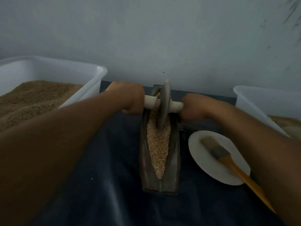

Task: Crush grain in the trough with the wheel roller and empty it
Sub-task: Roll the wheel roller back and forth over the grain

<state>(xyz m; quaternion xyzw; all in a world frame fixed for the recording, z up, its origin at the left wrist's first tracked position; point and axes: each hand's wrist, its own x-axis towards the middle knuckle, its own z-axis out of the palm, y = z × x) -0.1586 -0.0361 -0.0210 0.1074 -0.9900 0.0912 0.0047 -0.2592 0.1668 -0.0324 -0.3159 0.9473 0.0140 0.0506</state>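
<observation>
Nearest you, at about five o'clock, a brush (234, 162) with a yellow handle lies across a white plate (203, 163) on the dark table (97, 185), just beside the trough (160, 183). The trough runs from six o'clock toward twelve, and pale grain (157, 149) fills its groove, looking coarse and largely uncrushed at the near end. Farther up, the wheel roller (163, 105) stands upright in the groove near the far end, its rim sunk into the grain. Your left hand (128, 99) has its fingers curled round the left end of the axle, and your right hand (193, 108) grips the right end likewise. This looks like the crushing step, with emptying not yet begun. Next you likely need to draw the wheel back toward six o'clock with even pressure on both ends, keeping it upright so grain does not spill over the sides. At ten o'clock sits a white tub (91, 70) of brown material; another tub (260, 98) stands at two o'clock.
</observation>
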